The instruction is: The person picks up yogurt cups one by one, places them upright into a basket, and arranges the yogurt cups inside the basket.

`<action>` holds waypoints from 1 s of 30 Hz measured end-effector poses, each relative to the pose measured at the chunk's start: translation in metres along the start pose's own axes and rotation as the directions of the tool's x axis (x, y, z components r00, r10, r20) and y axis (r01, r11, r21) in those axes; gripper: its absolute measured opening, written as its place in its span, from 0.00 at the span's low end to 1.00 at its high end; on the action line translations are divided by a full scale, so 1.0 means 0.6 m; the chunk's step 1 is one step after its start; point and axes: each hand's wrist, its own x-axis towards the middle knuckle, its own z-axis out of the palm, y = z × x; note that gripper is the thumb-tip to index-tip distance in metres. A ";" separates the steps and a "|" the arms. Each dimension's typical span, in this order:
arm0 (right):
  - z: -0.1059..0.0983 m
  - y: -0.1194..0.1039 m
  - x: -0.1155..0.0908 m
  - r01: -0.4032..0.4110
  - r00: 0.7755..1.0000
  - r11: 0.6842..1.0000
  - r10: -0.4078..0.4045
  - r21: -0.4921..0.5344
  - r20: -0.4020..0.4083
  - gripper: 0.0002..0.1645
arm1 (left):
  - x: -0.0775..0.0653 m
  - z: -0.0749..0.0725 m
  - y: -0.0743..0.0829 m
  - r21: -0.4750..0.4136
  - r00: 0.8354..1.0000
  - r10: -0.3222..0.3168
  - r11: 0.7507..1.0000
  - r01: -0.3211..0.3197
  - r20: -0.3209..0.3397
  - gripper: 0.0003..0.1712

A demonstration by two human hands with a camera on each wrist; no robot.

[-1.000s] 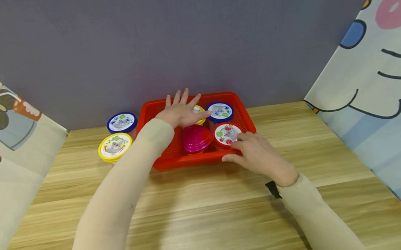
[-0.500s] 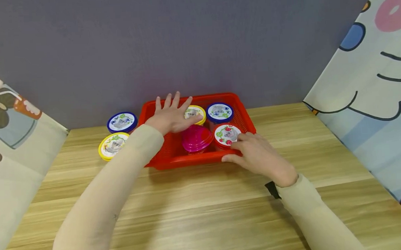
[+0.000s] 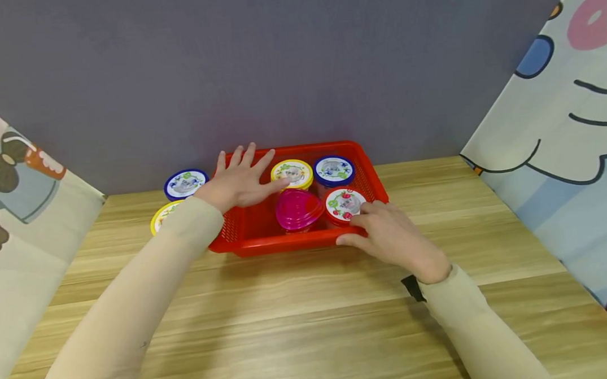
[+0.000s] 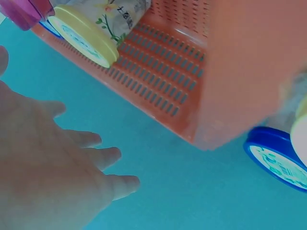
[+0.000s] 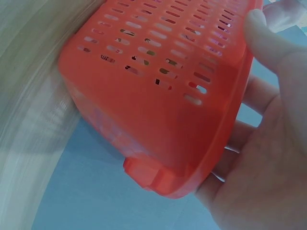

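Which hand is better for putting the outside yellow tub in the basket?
Probably the left hand: it holds nothing and is nearer the yellow-lidded tub outside. The right hand grips the red basket by its rim.

Left hand palm down, fingers straight and fanned, pointing away from the body, thumb out toward the right; sleeved left forearm reaches forward. Right hand back up, fingers bent in a grip, thumb opposite; sleeved right forearm angles in from lower right.
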 end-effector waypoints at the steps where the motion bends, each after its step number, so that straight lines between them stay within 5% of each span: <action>1: 0.000 0.000 0.000 -0.001 1.000 1.000 0.001 0.000 0.000 0.29 | -0.003 0.000 -0.003 0.001 1.000 0.001 1.000 -0.001 -0.004 0.55; 30: 0.002 0.001 0.001 -0.017 1.000 1.000 0.017 0.005 0.003 0.30 | -0.078 0.006 -0.079 -0.030 0.999 -0.018 0.999 0.017 -0.033 0.55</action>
